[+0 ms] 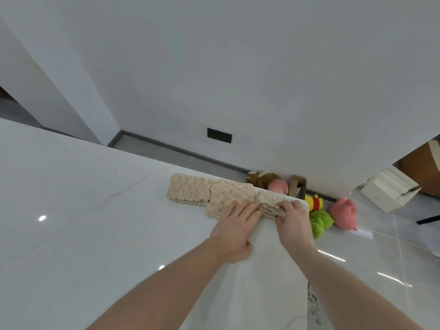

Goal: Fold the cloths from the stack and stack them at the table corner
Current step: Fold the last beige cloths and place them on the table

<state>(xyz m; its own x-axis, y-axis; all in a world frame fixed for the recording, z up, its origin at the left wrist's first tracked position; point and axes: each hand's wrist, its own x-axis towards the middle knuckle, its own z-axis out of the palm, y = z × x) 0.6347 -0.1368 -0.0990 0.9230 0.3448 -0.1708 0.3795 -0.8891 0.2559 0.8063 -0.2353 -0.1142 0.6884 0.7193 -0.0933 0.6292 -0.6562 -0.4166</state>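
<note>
A small stack of folded beige cloths (271,202) sits at the far right corner of the white table (95,210). My right hand (294,219) curls over the stack's right side, fingers gripping its edge. My left hand (235,228) lies flat with its fingertips pressing against the stack's left side. To the left lie two more fluffy beige cloths, one (188,189) flat near the far edge and one (226,195) overlapping it, partly under my left fingers.
Beyond the table's right edge, plush toys lie on the glossy floor: a pink one (344,213), a green one (320,222), a yellow-red one (314,202) and a brown one (260,178). An open cardboard box (388,191) stands further right.
</note>
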